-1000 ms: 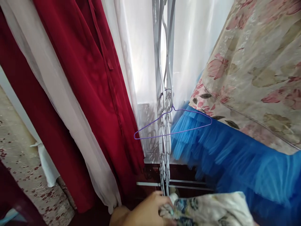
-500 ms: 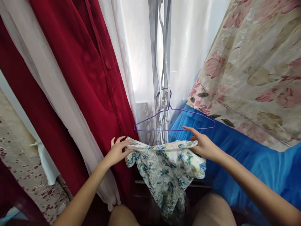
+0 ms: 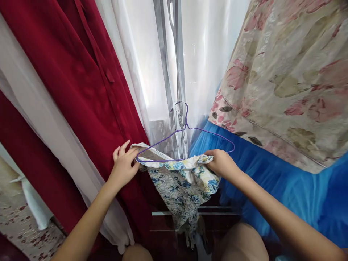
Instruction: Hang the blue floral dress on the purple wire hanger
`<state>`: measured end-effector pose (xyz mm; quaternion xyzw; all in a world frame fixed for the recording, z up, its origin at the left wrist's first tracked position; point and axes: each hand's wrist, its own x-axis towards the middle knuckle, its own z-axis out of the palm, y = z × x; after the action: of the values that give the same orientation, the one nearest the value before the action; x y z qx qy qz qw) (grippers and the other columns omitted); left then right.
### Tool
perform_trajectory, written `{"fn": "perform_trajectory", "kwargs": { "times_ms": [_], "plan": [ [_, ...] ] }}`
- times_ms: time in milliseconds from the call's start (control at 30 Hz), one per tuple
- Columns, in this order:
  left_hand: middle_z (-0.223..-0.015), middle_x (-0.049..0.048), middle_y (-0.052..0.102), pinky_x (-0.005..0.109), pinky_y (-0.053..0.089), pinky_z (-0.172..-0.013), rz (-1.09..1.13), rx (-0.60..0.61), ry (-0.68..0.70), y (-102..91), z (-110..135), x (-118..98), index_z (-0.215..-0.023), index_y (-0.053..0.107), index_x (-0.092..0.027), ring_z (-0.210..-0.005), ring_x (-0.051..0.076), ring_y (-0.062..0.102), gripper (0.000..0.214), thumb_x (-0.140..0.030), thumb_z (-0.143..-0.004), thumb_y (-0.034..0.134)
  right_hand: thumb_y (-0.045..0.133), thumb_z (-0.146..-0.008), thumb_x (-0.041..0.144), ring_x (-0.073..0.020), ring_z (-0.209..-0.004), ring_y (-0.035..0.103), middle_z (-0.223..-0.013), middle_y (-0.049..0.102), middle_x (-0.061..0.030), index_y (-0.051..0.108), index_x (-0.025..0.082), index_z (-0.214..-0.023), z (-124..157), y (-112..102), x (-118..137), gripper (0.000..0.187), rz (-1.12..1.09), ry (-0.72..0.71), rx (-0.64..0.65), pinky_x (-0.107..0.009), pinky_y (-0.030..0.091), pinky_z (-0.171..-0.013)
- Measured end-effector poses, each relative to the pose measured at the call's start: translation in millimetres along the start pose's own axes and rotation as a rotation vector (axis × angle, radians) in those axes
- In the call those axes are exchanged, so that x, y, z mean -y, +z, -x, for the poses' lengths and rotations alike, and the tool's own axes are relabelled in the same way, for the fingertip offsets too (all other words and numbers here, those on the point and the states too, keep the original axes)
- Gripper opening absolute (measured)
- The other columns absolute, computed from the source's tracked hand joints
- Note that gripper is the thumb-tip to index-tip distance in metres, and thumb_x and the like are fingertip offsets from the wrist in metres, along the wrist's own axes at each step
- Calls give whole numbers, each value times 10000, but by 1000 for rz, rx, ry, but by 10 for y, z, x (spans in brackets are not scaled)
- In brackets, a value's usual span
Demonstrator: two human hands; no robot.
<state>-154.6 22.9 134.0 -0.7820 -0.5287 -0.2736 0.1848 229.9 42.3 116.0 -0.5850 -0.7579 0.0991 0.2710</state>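
Observation:
A white garment with a blue and yellow floral print (image 3: 176,185) hangs between my two hands, its upper edge spread apart. My left hand (image 3: 125,165) pinches the garment's left end, beside the left corner of a purple wire hanger (image 3: 163,139). That corner lies inside the opening of the garment. At the other end my right hand (image 3: 221,163) grips the bunched edge of the cloth, just below the hanger's right arm. The hanger's hook is up by the grey metal stand; whether it is hooked there I cannot tell.
A grey metal stand (image 3: 179,47) rises in the middle before a white curtain (image 3: 206,47). Red drapes (image 3: 89,98) hang on the left. At the right hang a beige floral cloth (image 3: 293,90) and blue tulle (image 3: 285,192). My knees show at the bottom.
The garment has risen to the hanger and its edge has opened around the left corner. My hands have moved up with it. The view has shifted slightly.

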Motion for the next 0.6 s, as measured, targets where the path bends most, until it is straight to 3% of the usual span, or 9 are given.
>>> {"fn": "perform_trajectory", "kwargs": {
  "times_ms": [200,300,433,533,600],
  "plan": [
    [-1261,45,716,621,184,-1186,-27,4,21,-220,132,38,-807,631,-234,-1469,344,363,70,-223,-836,568,619,-832,311,-296,-836,729,-847,791,-125,801,215,-829,44,-31,128,206,116,20,47,-298,346,-594],
    [-1386,48,650,627,192,-1182,27,-4,32,-340,34,-142,-831,613,-228,-1500,338,302,80,-202,-855,541,601,-840,293,-294,-815,727,-801,776,-133,765,203,-751,61,-7,220,207,115,-28,98,-297,337,-588],
    [-1558,60,485,565,304,-1153,286,145,122,-316,-219,-428,-912,600,-221,-1485,307,329,192,-127,-865,439,590,-819,228,-289,-813,724,-789,767,-126,740,188,-753,156,28,256,170,58,-68,98,-294,351,-606],
    [-1336,100,626,421,418,-1064,494,61,113,-139,-366,-518,-863,563,-205,-1278,249,547,194,-94,-868,404,575,-803,199,-261,-799,713,-815,761,-91,752,187,-908,254,-3,61,206,-143,-127,35,-285,395,-633],
    [-1052,68,666,338,457,-939,560,-21,87,1,-404,-529,-839,559,-200,-1033,205,623,175,-95,-873,422,568,-796,190,-223,-734,681,-790,731,-43,672,179,-1225,301,-79,-173,441,-322,-132,-123,-279,428,-650]
  ]
}}
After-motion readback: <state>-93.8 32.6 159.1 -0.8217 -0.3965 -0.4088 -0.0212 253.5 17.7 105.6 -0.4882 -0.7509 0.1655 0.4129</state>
